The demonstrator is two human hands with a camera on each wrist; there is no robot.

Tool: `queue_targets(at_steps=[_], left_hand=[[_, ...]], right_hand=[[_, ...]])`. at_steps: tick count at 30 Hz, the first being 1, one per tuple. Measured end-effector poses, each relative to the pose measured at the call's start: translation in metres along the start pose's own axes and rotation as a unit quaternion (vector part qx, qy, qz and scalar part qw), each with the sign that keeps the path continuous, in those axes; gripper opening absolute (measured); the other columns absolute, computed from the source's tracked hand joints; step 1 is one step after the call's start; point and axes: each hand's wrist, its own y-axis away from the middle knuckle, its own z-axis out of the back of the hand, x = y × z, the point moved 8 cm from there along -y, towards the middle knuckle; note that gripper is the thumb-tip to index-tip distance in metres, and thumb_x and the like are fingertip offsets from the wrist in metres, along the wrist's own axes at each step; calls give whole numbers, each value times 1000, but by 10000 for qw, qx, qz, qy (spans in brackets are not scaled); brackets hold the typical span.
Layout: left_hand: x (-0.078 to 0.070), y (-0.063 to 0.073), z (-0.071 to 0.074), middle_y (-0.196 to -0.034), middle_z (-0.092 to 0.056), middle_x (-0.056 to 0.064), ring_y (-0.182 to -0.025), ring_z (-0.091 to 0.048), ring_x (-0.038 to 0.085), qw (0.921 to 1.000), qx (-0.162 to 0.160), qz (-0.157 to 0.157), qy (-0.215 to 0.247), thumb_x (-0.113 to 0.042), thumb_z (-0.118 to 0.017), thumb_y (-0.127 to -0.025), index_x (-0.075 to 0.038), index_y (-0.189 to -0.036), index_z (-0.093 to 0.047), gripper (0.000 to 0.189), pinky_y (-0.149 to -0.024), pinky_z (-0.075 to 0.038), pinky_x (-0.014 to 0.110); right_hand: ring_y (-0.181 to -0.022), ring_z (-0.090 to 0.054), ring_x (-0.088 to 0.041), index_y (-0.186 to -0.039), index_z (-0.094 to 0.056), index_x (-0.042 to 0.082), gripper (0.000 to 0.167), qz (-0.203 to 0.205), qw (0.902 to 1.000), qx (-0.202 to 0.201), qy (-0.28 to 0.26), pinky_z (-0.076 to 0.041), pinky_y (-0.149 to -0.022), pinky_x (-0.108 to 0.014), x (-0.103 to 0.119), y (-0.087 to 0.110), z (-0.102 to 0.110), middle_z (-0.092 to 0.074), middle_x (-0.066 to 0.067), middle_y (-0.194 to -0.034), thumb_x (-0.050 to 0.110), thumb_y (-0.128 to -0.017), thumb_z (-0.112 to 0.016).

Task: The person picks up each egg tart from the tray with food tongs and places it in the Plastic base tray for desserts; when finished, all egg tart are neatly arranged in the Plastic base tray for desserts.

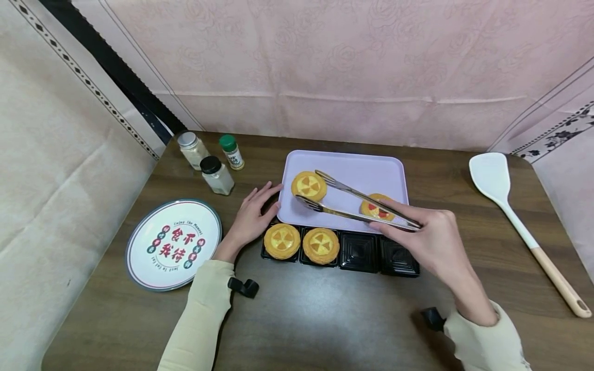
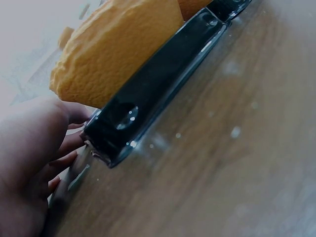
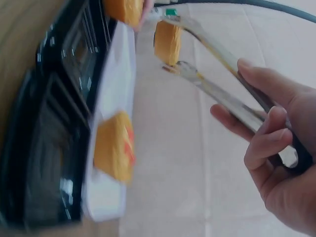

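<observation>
My right hand point(image 1: 431, 237) grips a pair of metal tongs point(image 1: 355, 192). The tongs' spread tips lie on either side of a yellow-topped tart point(image 1: 308, 185) at the left of the lavender tray point(image 1: 343, 161). Another tart with red pieces point(image 3: 114, 148) sits toward the tray's right, partly under the tongs in the head view. With fingers extended, my left hand point(image 1: 252, 216) touches the tray's left edge. Along the tray's front runs a black compartment tray point(image 1: 358, 251), with tarts point(image 1: 281, 241) in its two left compartments.
To the left lies a round plate point(image 1: 174, 245) with red lettering. Behind it stand a grey-lidded jar point(image 1: 193, 149), a black-lidded jar point(image 1: 218, 176) and a green-capped bottle point(image 1: 232, 152). A white spatula point(image 1: 494, 178) with a wooden handle lies at the right.
</observation>
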Motion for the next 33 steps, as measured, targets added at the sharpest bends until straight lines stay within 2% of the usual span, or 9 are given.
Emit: queue_targets(at_steps=[6, 12, 19, 21, 26, 33], left_hand=[[-1, 0, 1, -147, -47, 4, -144, -27, 21, 10000, 7, -14, 6, -26, -53, -102, -16, -146, -48, 45, -117, -12, 48], [-1, 0, 1, -147, -47, 3, -144, -27, 20, 10000, -5, -23, 11, -25, -54, -102, -16, -146, -48, 45, -117, -11, 47], [1, 0, 1, -147, -48, 3, -144, -28, 21, 10000, -21, -22, 4, -24, -53, -103, -16, -147, -48, 45, -117, -11, 48], [0, 1, 0, -147, -48, 3, -143, -28, 21, 10000, -34, -38, 12, -24, -53, -103, -16, -146, -48, 45, -117, -11, 48], [-1, 0, 0, -147, -48, 4, -143, -29, 23, 9999, -57, -96, 25, -24, -54, -102, -14, -146, -48, 45, -117, -12, 48], [-2, 0, 1, -146, -48, 5, -143, -30, 23, 9999, -76, -137, 6, -25, -54, -102, -14, -145, -49, 45, -117, -13, 48]], right_hand=[[-44, -37, 0, -110, -78, 18, 50, 146, 9993, -314, 146, -28, -41, -14, -5, 17, 44, -74, 2, -83, 15, -63, -94], [-50, -47, 0, -111, -77, 17, 52, -606, 9980, -114, -147, -37, -48, -13, -21, 46, 69, -75, 5, -88, 6, -62, -93], [-57, -53, 1, -114, -76, 16, 50, -1153, 9925, 363, -156, -40, -52, -13, -41, 80, 75, -75, 5, -97, 5, -67, -90], [-66, -59, 4, -115, -75, 16, 50, -1237, 9910, 497, -133, -43, -58, -10, -45, 89, 75, -74, 3, -100, 6, -68, -89], [-83, -65, 6, -115, -75, 15, 51, -1176, 9903, 734, -85, -45, -68, -7, -52, 103, 72, -74, 3, -102, 6, -68, -90], [-71, -59, 7, -114, -76, 14, 52, -870, 9939, 670, -33, -42, -64, -7, -56, 110, 70, -75, 3, -98, 5, -65, -91]])
